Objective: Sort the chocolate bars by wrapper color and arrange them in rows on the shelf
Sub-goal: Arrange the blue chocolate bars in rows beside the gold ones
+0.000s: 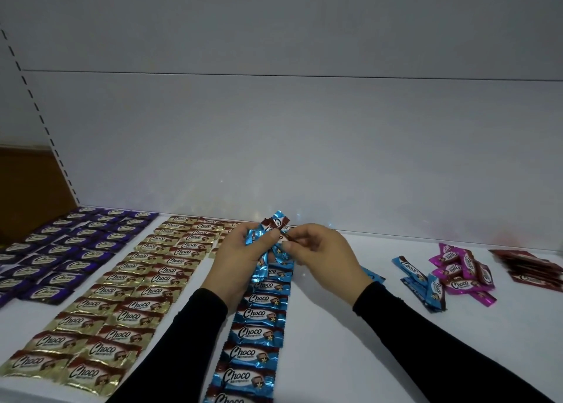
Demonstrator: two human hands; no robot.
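Between both sets of fingertips sits a blue bar (275, 223). Left hand (240, 256) clutches spare blue bars (259, 235), right hand (320, 256) pinches one, probably lining it up for the blue row (257, 320).

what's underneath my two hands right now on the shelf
The far end of the blue bar row runs under both hands. How many bars lie there is hidden.
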